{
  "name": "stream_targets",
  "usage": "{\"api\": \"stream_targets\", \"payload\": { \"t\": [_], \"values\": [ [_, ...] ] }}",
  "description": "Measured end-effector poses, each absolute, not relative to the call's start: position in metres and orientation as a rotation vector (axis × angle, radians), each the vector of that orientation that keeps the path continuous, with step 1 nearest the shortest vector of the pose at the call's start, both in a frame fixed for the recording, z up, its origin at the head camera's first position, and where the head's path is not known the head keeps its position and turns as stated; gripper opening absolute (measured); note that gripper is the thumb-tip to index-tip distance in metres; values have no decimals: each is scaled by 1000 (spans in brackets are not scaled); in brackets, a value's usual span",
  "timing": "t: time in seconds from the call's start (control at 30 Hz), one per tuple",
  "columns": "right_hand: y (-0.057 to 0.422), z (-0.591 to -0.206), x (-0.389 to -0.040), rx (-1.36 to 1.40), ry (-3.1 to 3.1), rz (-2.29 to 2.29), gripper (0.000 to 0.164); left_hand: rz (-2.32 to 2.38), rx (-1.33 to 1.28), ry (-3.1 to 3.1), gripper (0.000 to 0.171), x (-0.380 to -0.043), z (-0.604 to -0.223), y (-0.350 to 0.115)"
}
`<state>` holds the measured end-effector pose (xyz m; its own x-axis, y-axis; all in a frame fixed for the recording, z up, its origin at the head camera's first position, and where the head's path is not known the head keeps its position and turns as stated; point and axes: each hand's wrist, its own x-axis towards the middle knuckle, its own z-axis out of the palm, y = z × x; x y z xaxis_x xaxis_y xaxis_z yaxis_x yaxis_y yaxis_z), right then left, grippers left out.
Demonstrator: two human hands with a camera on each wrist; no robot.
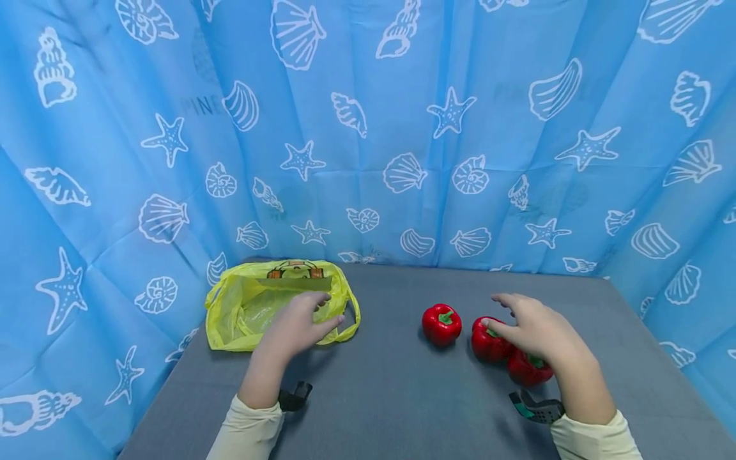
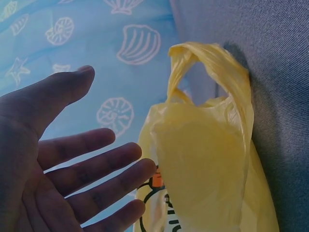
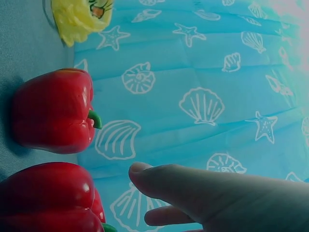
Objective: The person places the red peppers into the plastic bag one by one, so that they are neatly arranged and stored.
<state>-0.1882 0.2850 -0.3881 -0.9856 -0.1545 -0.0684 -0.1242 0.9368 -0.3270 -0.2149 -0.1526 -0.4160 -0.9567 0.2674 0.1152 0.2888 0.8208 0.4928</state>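
A yellow plastic bag lies at the left of the table with its mouth spread and a handle loop toward the middle. My left hand hovers over its near right side, fingers apart and holding nothing; the left wrist view shows the bag beyond the fingertips. At the right are three red bell peppers: one apart, another and a third close together. Above these two is my right hand, relaxed and holding nothing; it partly hides them in the head view.
The grey table runs back to a blue curtain with white shell and starfish prints. Black straps circle both wrists. A stretch of table separates the bag from the peppers.
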Motion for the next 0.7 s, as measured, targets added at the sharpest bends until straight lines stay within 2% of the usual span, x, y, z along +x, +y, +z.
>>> {"api": "stream_targets", "payload": {
  "t": [0.43,0.7],
  "values": [
    [279,-394,-184,-233,3006,-493,80,-845,-443,-2859,52,-209,-410,-175],
    [283,-386,-177,-232,3026,-508,79,-865,-382,-2809,55,-211,-399,-190]
  ]
}}
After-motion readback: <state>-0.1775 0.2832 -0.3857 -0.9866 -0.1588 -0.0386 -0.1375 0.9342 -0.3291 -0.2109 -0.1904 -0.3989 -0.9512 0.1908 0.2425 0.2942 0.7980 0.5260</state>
